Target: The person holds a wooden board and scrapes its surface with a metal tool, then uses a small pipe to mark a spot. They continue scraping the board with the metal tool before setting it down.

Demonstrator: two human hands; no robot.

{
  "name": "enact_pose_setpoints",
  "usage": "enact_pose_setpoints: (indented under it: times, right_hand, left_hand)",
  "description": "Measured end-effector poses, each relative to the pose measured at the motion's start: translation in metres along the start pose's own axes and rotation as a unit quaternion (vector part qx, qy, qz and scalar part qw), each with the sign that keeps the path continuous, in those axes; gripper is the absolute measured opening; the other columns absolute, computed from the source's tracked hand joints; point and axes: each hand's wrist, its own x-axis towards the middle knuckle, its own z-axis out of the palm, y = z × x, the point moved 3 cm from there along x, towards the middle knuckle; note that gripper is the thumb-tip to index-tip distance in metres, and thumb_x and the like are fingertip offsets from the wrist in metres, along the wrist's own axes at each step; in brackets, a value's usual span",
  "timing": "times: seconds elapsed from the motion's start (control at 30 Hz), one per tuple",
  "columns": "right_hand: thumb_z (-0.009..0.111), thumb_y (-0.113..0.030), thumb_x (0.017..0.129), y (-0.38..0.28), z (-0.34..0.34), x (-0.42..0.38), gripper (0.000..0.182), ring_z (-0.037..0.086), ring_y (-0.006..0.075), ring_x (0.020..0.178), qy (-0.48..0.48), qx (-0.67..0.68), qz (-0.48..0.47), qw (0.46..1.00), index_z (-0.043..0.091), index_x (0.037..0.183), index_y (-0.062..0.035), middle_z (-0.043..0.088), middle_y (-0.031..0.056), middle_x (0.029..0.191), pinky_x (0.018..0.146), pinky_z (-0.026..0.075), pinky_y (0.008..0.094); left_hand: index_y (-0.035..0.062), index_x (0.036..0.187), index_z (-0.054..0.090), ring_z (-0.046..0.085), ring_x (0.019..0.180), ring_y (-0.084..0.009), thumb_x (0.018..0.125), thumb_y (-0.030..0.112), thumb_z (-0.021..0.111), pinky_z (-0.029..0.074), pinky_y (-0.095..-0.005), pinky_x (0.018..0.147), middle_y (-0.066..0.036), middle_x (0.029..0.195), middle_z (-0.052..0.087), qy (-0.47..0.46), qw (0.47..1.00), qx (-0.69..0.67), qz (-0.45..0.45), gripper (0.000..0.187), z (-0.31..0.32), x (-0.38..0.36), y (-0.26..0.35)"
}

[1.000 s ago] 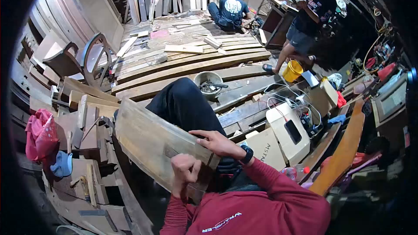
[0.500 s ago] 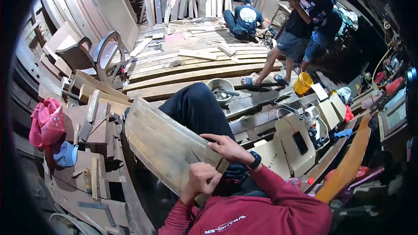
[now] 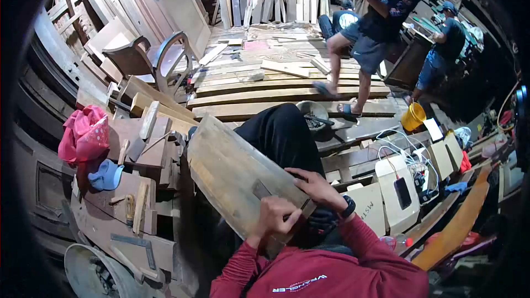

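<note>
A long wooden board (image 3: 232,165) lies slanted across my lap, its near end against my red sweater. My left hand (image 3: 279,215) is closed in a fist low over the board's near end. A flat dark grey piece (image 3: 260,189) shows on the board just beyond that fist; I cannot tell what the fingers hold. On the board's right edge, my right hand (image 3: 320,190) grips with its fingers bent over the wood, and a dark watch (image 3: 348,205) is on that wrist. A narrow dark piece (image 3: 305,203) shows between the two hands.
Left, a workbench (image 3: 105,215) bears a metal square (image 3: 144,249), a brush (image 3: 130,209) and a blue cap (image 3: 106,175). A bucket (image 3: 77,265) stands below. Ahead are planks (image 3: 287,91), a bowl (image 3: 314,111) and a standing person (image 3: 381,16). Cardboard with a phone (image 3: 402,193) lies right.
The view has swung left, so the scene sits further right. The standing person has stepped, one foot raised, and another person behind shows more. My hands stay at the board's near end.
</note>
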Motion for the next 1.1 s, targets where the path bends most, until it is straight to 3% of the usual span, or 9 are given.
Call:
enact_pose_setpoints:
  times: [0.1, 0.13, 0.2, 0.4, 0.53, 0.8, 0.93, 1.03, 1.1]
  right_hand:
    - [0.057, -0.021, 0.1, -0.003, -0.002, -0.003, 0.041, 0.059, 0.0138, 0.073, 0.017, -0.016, -0.039, 0.999, 0.058, 0.139, -0.009, 0.07, 0.0179, 0.09, 0.073, 0.051, 0.034]
    - [0.054, -0.017, 0.101, -0.016, -0.005, -0.006, 0.042, 0.062, 0.0144, 0.104, -0.037, -0.035, 0.071, 0.996, 0.055, 0.142, -0.0059, 0.07, 0.0136, 0.118, 0.093, 0.05, 0.0307]
    - [0.055, -0.018, 0.101, -0.01, -0.002, -0.004, 0.042, 0.062, 0.0164, 0.11, -0.016, -0.012, 0.022, 1.0, 0.056, 0.141, -0.0046, 0.069, 0.0163, 0.124, 0.098, 0.048, 0.0323]
    - [0.054, -0.018, 0.103, -0.01, -0.001, -0.002, 0.04, 0.061, 0.0165, 0.113, -0.02, -0.01, 0.02, 1.0, 0.056, 0.14, -0.0037, 0.068, 0.0153, 0.125, 0.101, 0.046, 0.0327]
    - [0.054, -0.017, 0.103, -0.004, -0.001, -0.003, 0.04, 0.06, 0.0143, 0.112, -0.014, -0.01, 0.012, 1.0, 0.057, 0.14, -0.0043, 0.068, 0.0129, 0.125, 0.099, 0.047, 0.0318]
    - [0.053, -0.018, 0.103, -0.007, -0.001, -0.002, 0.039, 0.063, 0.0143, 0.102, 0.002, -0.022, -0.035, 0.999, 0.058, 0.14, -0.0068, 0.072, 0.013, 0.116, 0.092, 0.05, 0.0319]
    - [0.054, -0.017, 0.103, -0.009, -0.002, -0.004, 0.039, 0.064, 0.017, 0.106, 0.003, -0.033, -0.024, 0.999, 0.057, 0.14, -0.0064, 0.071, 0.0143, 0.119, 0.095, 0.05, 0.033]
    - [0.053, -0.015, 0.102, -0.005, -0.001, -0.001, 0.039, 0.062, 0.0177, 0.113, -0.011, -0.017, -0.003, 1.0, 0.057, 0.139, -0.0033, 0.069, 0.015, 0.125, 0.098, 0.048, 0.0328]
    - [0.053, -0.015, 0.102, -0.008, -0.003, -0.001, 0.039, 0.062, 0.0173, 0.113, -0.009, -0.027, 0.004, 1.0, 0.057, 0.139, -0.0028, 0.069, 0.0147, 0.125, 0.099, 0.048, 0.0324]
  left_hand:
    - [0.0105, 0.061, 0.066, 0.06, 0.054, -0.029, 0.079, 0.018, 0.074, 0.044, -0.0408, 0.054, -0.008, 0.057, 0.059, -0.038, 0.999, -0.016, 0.01, 0.021, 0.003, -0.001, 0.012]
    - [0.0105, 0.061, 0.066, 0.06, 0.055, -0.0288, 0.079, 0.019, 0.074, 0.044, -0.0405, 0.053, -0.008, 0.057, 0.058, -0.043, 0.999, -0.016, 0.003, 0.021, 0.004, -0.002, 0.011]
    - [0.0103, 0.061, 0.066, 0.06, 0.055, -0.0282, 0.079, 0.019, 0.073, 0.044, -0.0396, 0.053, -0.007, 0.056, 0.057, -0.005, 1.0, 0.0, 0.006, 0.022, 0.005, 0.002, 0.001]
    - [0.0077, 0.063, 0.064, 0.057, 0.054, -0.0302, 0.082, 0.019, 0.072, 0.041, -0.0395, 0.054, -0.009, 0.059, 0.058, -0.068, 0.995, -0.059, 0.042, 0.023, 0.002, 0.007, 0.029]
    - [0.008, 0.065, 0.067, 0.06, 0.056, -0.0287, 0.081, 0.019, 0.073, 0.043, -0.0394, 0.054, -0.008, 0.061, 0.062, 0.029, 1.0, 0.005, 0.0, 0.02, 0.002, 0.012, -0.002]
    - [0.0084, 0.065, 0.069, 0.062, 0.056, -0.0299, 0.082, 0.02, 0.073, 0.046, -0.0412, 0.056, -0.008, 0.062, 0.064, -0.056, 0.998, -0.012, 0.012, 0.021, 0.01, 0.003, 0.012]
    - [0.0076, 0.066, 0.069, 0.063, 0.058, -0.0308, 0.083, 0.02, 0.072, 0.046, -0.0417, 0.057, -0.01, 0.062, 0.064, 0.024, 1.0, 0.011, -0.009, 0.021, 0.003, 0.014, -0.002]
    - [0.008, 0.066, 0.069, 0.065, 0.06, -0.0313, 0.083, 0.022, 0.071, 0.048, -0.0418, 0.058, -0.011, 0.065, 0.066, -0.073, 0.996, -0.051, 0.029, 0.022, 0.011, 0.009, 0.022]
    - [0.0077, 0.065, 0.068, 0.064, 0.06, -0.0309, 0.082, 0.021, 0.071, 0.047, -0.0419, 0.058, -0.011, 0.064, 0.065, -0.037, 0.999, -0.032, 0.01, 0.022, 0.009, 0.011, 0.011]
